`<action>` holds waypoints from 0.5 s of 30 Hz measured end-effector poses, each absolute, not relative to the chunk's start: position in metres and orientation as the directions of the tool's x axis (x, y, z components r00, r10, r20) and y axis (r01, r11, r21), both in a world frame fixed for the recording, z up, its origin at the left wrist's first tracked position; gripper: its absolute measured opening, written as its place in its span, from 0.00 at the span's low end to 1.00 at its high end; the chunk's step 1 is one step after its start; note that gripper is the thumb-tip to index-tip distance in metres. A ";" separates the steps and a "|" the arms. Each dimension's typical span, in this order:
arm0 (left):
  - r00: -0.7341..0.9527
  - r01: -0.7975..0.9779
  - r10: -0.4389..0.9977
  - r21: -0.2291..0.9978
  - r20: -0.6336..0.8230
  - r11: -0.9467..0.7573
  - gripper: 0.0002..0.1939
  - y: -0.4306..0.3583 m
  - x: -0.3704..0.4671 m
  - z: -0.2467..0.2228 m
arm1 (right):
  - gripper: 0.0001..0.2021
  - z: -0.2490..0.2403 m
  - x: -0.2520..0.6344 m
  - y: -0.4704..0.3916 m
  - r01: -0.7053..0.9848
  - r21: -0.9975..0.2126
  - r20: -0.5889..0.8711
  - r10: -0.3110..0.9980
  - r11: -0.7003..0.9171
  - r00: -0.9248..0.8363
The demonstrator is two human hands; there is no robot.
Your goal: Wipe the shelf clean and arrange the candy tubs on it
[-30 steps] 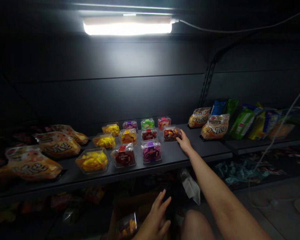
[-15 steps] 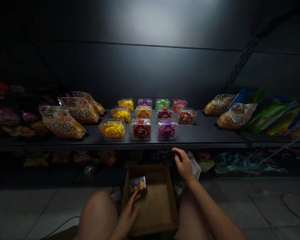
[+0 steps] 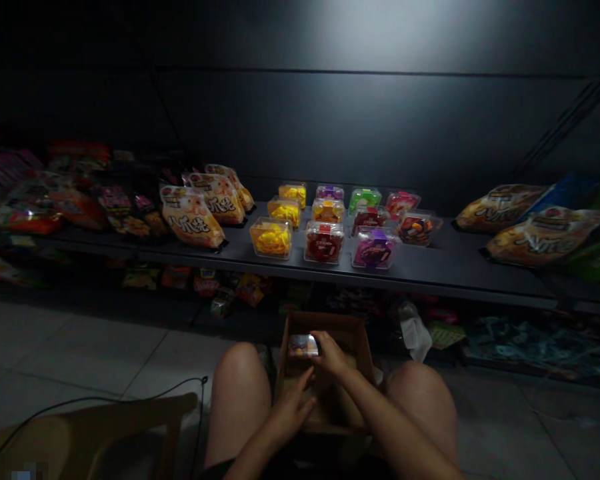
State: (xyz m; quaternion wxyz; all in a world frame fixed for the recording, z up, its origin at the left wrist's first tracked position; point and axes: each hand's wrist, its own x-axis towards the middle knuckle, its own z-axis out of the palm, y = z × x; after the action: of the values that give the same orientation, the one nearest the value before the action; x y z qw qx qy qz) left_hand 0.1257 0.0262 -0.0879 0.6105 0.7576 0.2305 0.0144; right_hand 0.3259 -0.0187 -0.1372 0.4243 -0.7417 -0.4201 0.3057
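A small clear-topped snack box (image 3: 303, 345) lies in the far left part of an open cardboard carton (image 3: 367, 353) between my knees. My right hand (image 3: 329, 353) reaches down into the carton, with thumb and fingers closed about the right end of this box. Just nearer to me, my left hand (image 3: 296, 401) is open and holds nothing, its fingers apart and pointing toward the box. The underside of the box is hidden.
Clear boxes of yellow snacks (image 3: 273, 239), a red-labelled box (image 3: 324, 243) and a purple one (image 3: 375, 248) stand in rows on the dark shelf (image 3: 430, 270). Snack bags (image 3: 193, 217) flank them. A wooden stool (image 3: 125, 427) with a black cable is at lower left.
My right hand has come down from the shelf edge into the carton and taken hold of the snack box. My left hand has drawn away from it. The view has turned left.
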 end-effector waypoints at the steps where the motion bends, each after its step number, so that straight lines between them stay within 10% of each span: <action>1: 0.889 0.307 0.389 0.945 -0.243 -0.112 0.33 0.027 0.126 -0.086 | 0.33 -0.135 0.327 -0.018 0.327 -0.897 -0.107 0.864 -0.297 0.491; 15: 0.665 0.174 0.704 0.968 -0.251 0.181 0.35 0.045 0.137 -0.054 | 0.26 -0.047 0.346 -0.073 -0.138 -0.961 -0.277 0.830 -0.240 0.485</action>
State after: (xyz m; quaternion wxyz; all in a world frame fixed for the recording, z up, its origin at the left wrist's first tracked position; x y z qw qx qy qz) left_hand 0.1375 0.0450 -0.0536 0.6789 0.6094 0.3600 0.1950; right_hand 0.3460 -0.0734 -0.0472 0.5572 -0.6571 -0.2633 0.4340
